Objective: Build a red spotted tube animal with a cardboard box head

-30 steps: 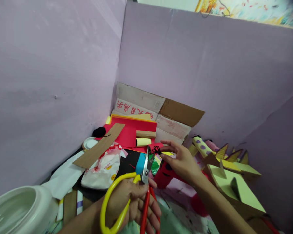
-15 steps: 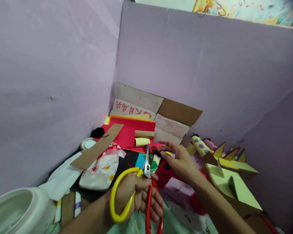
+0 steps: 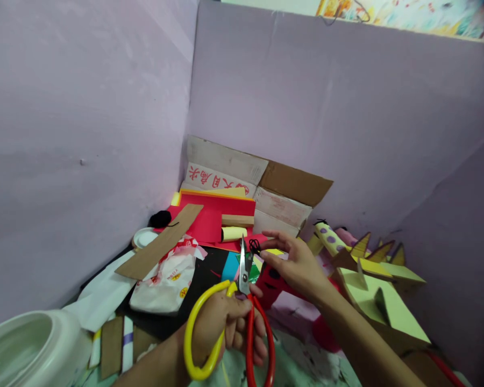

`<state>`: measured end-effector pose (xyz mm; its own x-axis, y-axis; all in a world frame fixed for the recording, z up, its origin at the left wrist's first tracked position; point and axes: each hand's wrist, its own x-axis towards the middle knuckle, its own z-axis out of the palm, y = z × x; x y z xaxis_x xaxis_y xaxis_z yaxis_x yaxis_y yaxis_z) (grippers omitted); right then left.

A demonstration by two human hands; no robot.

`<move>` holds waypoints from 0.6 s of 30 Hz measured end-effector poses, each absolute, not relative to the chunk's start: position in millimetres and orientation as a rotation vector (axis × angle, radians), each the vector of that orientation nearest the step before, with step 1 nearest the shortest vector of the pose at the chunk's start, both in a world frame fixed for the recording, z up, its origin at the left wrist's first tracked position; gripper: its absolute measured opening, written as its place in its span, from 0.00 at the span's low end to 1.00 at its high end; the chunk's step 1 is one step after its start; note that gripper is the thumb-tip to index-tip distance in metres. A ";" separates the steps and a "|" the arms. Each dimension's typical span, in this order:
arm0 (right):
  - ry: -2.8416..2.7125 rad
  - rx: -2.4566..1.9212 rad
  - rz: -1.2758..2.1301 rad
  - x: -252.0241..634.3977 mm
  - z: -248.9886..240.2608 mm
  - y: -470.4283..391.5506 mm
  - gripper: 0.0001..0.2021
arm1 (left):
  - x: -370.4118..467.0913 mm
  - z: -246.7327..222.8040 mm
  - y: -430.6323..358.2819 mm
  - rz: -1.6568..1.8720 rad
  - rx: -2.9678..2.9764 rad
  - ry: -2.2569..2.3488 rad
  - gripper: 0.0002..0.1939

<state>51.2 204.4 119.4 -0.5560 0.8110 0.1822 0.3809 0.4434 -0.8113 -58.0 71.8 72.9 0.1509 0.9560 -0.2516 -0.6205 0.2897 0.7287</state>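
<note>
My left hand (image 3: 229, 328) holds a pair of scissors (image 3: 244, 277), one handle yellow and the other red. Their blades point up and away from me, slightly apart. My right hand (image 3: 294, 266) has its thumb and fingertips at a small looped bow of black yarn (image 3: 254, 246), just right of the blade tips. Under that hand is a red paper tube (image 3: 269, 287) with black spots like a face, partly hidden by the fingers.
A cardboard strip (image 3: 161, 242) and a plastic bag (image 3: 165, 285) lie left, near a black yarn ball (image 3: 160, 219). Red paper (image 3: 201, 226) and a flattened box (image 3: 294, 183) are behind. A white pot (image 3: 44, 344) stands front left; yellow cardboard pieces (image 3: 383, 301) lie right.
The scissor handles have spread a little and shifted slightly to the right. My right hand stays almost in place at the black yarn loops.
</note>
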 end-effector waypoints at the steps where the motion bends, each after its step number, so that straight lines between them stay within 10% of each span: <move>1: -2.143 -1.004 0.981 50.9 119.3 204.3 0.22 | -57.1 71.4 71.1 1.223 0.533 0.783 0.19; 18: -2.107 -1.033 1.054 50.2 115.7 209.7 0.22 | -57.4 80.7 75.2 1.311 0.446 0.738 0.18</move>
